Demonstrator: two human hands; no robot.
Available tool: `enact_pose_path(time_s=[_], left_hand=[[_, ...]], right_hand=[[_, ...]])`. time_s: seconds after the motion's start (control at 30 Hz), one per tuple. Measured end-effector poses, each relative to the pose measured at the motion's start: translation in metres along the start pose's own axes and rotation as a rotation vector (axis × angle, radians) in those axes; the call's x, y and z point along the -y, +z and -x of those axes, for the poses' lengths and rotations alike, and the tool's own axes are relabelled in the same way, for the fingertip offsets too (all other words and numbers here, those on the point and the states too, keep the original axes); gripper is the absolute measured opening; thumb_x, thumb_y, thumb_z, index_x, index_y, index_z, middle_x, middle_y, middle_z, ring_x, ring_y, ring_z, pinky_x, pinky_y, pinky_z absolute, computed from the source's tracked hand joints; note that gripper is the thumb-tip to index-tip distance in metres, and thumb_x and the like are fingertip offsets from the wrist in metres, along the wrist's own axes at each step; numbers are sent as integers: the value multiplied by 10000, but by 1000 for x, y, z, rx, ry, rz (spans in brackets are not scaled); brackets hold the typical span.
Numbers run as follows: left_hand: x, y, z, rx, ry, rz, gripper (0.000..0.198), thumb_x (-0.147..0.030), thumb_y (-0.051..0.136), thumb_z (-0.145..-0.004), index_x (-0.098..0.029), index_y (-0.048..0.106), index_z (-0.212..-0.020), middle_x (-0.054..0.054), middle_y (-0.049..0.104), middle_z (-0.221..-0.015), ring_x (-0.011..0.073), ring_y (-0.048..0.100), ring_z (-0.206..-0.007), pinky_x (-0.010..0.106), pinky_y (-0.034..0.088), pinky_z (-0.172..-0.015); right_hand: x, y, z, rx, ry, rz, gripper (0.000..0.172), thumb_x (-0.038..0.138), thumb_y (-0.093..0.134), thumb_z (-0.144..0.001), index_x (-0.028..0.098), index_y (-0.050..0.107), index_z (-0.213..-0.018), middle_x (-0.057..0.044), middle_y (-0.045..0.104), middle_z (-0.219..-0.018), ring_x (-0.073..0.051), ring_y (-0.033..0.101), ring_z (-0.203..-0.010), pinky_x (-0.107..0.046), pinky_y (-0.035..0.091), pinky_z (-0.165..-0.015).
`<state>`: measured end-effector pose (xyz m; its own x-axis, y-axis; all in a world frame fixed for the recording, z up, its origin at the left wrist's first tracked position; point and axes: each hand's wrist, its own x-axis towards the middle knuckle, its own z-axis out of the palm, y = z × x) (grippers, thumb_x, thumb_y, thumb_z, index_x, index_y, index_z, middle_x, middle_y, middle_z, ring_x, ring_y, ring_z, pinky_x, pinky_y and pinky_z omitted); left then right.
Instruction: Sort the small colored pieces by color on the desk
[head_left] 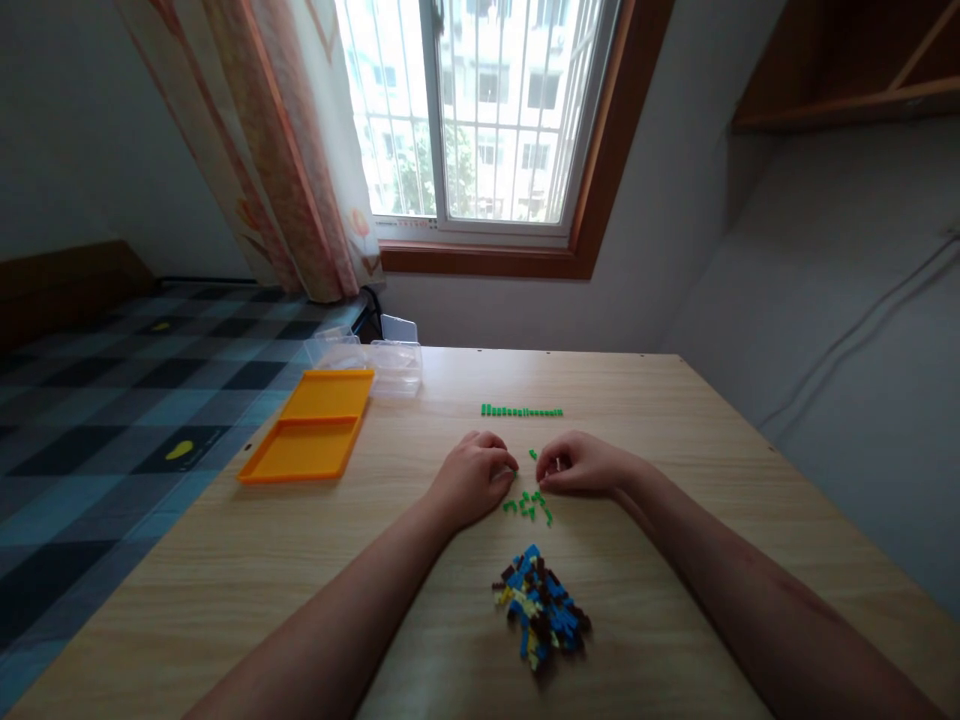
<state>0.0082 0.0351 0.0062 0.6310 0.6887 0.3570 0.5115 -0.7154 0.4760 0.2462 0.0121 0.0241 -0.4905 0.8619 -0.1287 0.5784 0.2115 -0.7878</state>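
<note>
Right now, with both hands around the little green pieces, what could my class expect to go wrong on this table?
1. The loose green pieces lie close to the left hand and right hand, so a careless brush could scatter them.
2. The green row lies just beyond the hands; a forward nudge might knock it out of line.
3. The mixed pile sits on the loose pieces' near side, so colours might mix if either gets pushed.

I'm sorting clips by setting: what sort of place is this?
Probably a bedroom: what looks like a bed with a checked cover stands left of the table, and a flowered curtain hangs beside the window.
</note>
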Motion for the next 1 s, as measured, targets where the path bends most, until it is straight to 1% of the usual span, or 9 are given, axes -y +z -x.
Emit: enact_pose_path(time_s=[0.13,0.37,0.5,0.6,0.67,0.73,0.83,0.93,1.0], left_hand=[[1,0,-1,21,16,-27,128,-199,664,-823,-242,775,-868,51,683,-997,222,589,-977,365,472,-918],[0,-1,-1,6,-7,-32,93,-155,652,-813,-210,724,-832,42,678,-959,208,584,-961,333,476,-880],[-1,-1,-2,-2,-31,-48,87,-177,639,-844,-197,721,-825,48,683,-945,213,581,-953,341,477,-877],[0,2,-3,-4,-43,-70,111,-212,639,-871,-203,744,-837,51,691,-956,219,582,-959,354,477,-885],[2,3,-3,-18,-59,-83,141,-227,628,-890,-205,759,-842,57,696,-945,224,586,-953,370,477,-894],[3,4,-4,-42,-84,-85,168,-226,607,-907,-201,769,-870,65,702,-939,231,593,-947,390,479,-908],[4,5,-4,-90,-125,-45,208,-147,569,-898,-186,768,-943,71,709,-958,228,610,-954,396,486,-931],[6,6,-4,-122,-138,25,279,-39,546,-822,-194,772,-876,51,701,-933,203,624,-934,353,505,-910],[7,7,-2,-119,-119,47,308,-18,542,-788,-211,779,-822,41,691,-923,191,625,-916,335,514,-892]], right_hand=[[4,3,-1,-1,-11,93,143,293,709,-750,183,776,-812,17,621,-643,-110,508,-589,-210,349,-521],[2,3,-3,3,-9,130,153,284,688,-761,185,775,-837,12,642,-673,-118,526,-612,-219,362,-546],[-6,3,-5,-115,6,94,152,273,668,-778,174,762,-844,-1,636,-683,-119,520,-618,-225,368,-560],[-10,4,-6,-188,-3,67,153,279,647,-806,166,739,-855,11,592,-631,-111,490,-585,-226,345,-549],[-11,4,-5,-151,-16,20,168,301,653,-811,162,736,-857,25,554,-593,-106,463,-557,-226,324,-531],[-9,4,-3,-67,-33,-35,192,326,681,-796,154,747,-848,31,531,-582,-103,445,-551,-227,311,-519],[-3,6,-2,33,-42,-89,223,352,706,-781,145,761,-841,35,511,-576,-99,427,-548,-224,303,-505],[4,9,-1,63,-25,-57,211,341,722,-762,149,766,-840,42,496,-566,-95,418,-537,-218,296,-487],[8,10,-1,65,-22,-3,192,320,737,-743,156,770,-837,44,503,-565,-94,423,-533,-214,296,-483]])
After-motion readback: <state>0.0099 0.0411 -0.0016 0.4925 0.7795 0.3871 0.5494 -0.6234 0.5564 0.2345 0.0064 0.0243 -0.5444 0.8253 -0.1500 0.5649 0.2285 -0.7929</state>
